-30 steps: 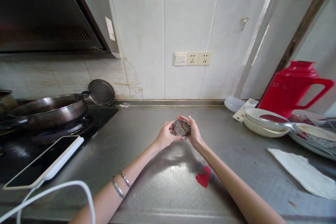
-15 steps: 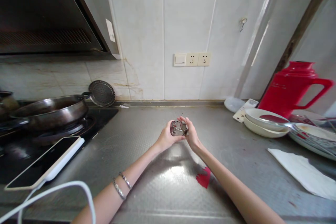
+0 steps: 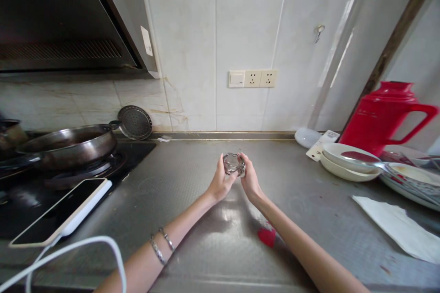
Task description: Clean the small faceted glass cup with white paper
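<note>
Hands meet right in the middle here: the left hand (image 3: pixel 220 182) and right hand (image 3: pixel 250 179) both have their fingers wrapped around a small shiny ball of crinkly stuff (image 3: pixel 233 164), looks like clear wrap or foil, hard to say which. It's held up between the two sets of fingertips, clear of the steel surface (image 3: pixel 192 178), with the left fingers curled on its near-left side and the right fingers closed on its right edge. Neither hand is loose, both are pinched in tight on it.

My read is they're mid-scrunch, squeezing the wad down smaller. I'd guess what it needs next is more even pressure from both sides, since that stuff springs back, and a firm one-handed hold before either hand lets go.

Just below the right wrist there's a little red scrap (image 3: pixel 267 236) on the surface. Well off to the right of the fingers sit stacked dishes (image 3: pixel 347 165) and a red thermos jug (image 3: pixel 381 112); way left, a wok (image 3: pixel 68 144) and a phone (image 3: pixel 62 210).
</note>
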Demonstrator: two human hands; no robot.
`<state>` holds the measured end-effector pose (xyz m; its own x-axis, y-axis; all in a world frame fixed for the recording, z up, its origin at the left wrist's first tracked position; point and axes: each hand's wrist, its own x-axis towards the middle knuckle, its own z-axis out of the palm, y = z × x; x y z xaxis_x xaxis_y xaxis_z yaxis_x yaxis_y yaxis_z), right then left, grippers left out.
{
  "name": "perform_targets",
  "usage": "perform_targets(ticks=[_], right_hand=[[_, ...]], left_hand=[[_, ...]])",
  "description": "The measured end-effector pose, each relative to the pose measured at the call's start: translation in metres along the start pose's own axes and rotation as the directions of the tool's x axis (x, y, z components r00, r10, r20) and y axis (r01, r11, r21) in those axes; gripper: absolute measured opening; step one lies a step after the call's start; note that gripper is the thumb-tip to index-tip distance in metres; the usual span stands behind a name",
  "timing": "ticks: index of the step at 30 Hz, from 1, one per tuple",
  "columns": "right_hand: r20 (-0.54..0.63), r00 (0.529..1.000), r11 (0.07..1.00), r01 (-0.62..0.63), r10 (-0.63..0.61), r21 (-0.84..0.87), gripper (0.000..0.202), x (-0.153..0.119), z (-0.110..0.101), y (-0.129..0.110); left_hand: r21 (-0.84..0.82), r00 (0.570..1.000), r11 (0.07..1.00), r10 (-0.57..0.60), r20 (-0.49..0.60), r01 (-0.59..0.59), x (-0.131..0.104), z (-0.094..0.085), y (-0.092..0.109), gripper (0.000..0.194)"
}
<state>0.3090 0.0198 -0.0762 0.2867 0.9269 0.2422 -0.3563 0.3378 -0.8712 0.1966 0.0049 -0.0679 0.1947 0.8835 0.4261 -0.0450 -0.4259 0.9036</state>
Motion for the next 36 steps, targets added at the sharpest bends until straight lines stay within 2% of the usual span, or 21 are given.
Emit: perform_targets(ticks=[4,9,12,15,22,29,36], right_hand=[[-0.093,0.994,0.998,-0.060,0.062,0.017,0.042,0.010,-0.005,-0.011],[-0.048,0.998,0.998,-0.047,0.045,-0.041,0.048,0.011,-0.010,-0.023],[0.006,0.999,0.996,-0.047,0.048,-0.081,0.051,0.009,-0.011,-0.028],[0.052,0.996,0.994,-0.061,0.066,-0.091,0.052,0.007,-0.011,-0.031],[0.058,0.995,0.991,-0.070,0.077,-0.112,0.055,0.005,-0.008,-0.029],[0.036,0.998,0.990,-0.046,0.051,-0.130,0.052,-0.001,-0.001,-0.021],[-0.004,1.000,0.993,-0.003,0.003,-0.117,0.050,-0.012,0.005,-0.015]], left_hand=[[-0.075,0.999,0.997,-0.012,0.035,0.015,0.002,0.002,0.001,0.067],[-0.173,0.994,0.979,-0.109,-0.011,0.106,0.004,0.005,0.005,0.081],[-0.067,0.991,0.992,-0.112,-0.067,0.107,0.001,0.007,0.010,0.082],[0.031,0.997,0.998,-0.060,-0.054,0.062,-0.002,0.009,0.013,0.072],[0.027,0.999,0.999,-0.033,0.036,0.032,-0.004,0.007,0.004,0.066],[0.182,0.997,0.983,0.014,-0.080,0.001,-0.004,0.007,0.007,0.071],[0.308,0.990,0.951,0.026,-0.140,0.019,-0.002,-0.001,0.013,0.073]])
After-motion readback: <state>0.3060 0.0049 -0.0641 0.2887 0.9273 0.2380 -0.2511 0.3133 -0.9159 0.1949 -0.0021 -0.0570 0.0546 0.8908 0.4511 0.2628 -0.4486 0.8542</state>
